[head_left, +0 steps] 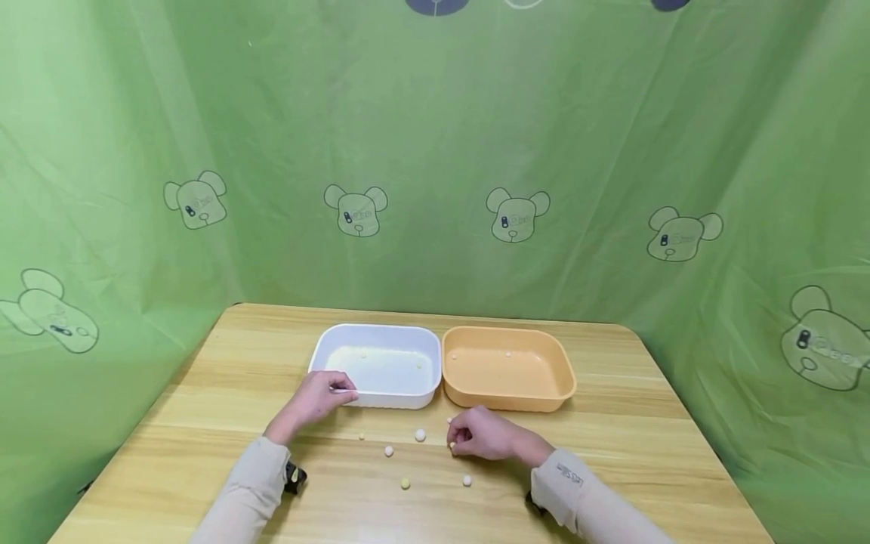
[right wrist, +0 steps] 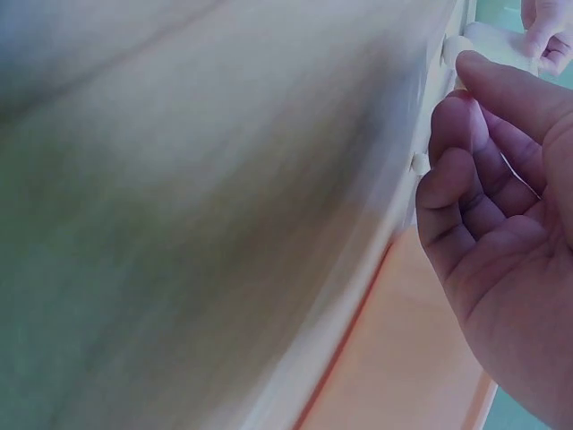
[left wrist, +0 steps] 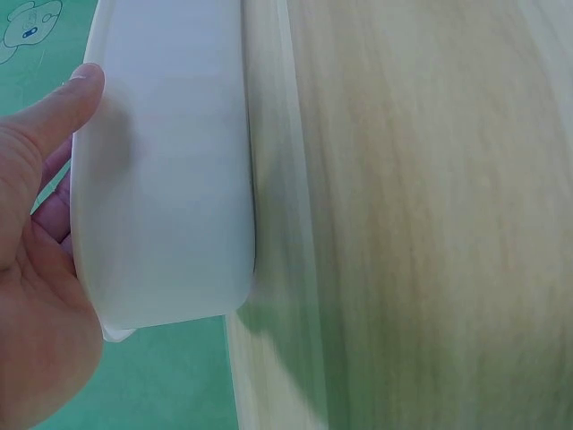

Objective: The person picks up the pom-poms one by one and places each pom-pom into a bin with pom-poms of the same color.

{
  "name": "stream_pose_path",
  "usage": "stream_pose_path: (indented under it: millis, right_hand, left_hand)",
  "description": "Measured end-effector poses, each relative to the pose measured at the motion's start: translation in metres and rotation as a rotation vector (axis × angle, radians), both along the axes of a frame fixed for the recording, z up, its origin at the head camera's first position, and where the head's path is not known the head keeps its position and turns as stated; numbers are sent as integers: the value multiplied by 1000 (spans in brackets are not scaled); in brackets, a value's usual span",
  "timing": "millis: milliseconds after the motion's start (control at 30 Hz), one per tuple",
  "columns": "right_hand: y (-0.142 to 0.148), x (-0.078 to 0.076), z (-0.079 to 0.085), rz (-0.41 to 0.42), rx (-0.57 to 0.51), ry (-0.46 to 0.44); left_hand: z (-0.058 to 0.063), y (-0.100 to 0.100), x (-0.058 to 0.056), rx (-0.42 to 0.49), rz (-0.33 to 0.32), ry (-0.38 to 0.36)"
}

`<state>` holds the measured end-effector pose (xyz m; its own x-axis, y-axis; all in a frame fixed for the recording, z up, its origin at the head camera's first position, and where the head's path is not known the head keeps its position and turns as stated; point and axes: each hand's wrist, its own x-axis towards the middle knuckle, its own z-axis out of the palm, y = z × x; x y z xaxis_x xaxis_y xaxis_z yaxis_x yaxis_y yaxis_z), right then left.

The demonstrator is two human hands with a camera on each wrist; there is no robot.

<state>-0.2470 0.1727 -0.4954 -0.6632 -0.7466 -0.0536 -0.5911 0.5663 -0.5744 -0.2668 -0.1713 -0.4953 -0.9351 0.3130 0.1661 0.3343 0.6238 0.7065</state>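
My left hand (head_left: 322, 397) grips the front-left rim of a white basin (head_left: 397, 400), the thumb outside and the fingers over the inner side. In the left wrist view, the basin's plain wall (left wrist: 170, 179) stands beside the thumb. Over the wood in front of an orange basin (head_left: 506, 404), my right hand (head_left: 485, 434) pinches a small yellowish ball (head_left: 452, 446) between thumb and forefinger. The right wrist view shows the other fingers curled in, with the ball mostly hidden. A small pale ball (head_left: 449, 420) lies just beyond the right hand.
On the table (head_left: 326, 499) lie white balls (head_left: 420, 435), a yellow ball (head_left: 405, 483) and a tiny yellow ball (head_left: 362, 437). Each basin has a few small balls inside. The basins stand side by side, and a green curtain (head_left: 435, 264) surrounds the table.
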Motion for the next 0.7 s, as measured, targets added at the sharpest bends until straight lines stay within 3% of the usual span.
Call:
stream_pose_path:
  millis: [700]
  right_hand:
    - [10, 0, 7, -46, -76, -19]
  left_hand:
    - [-1, 1, 1, -1, 3, 0]
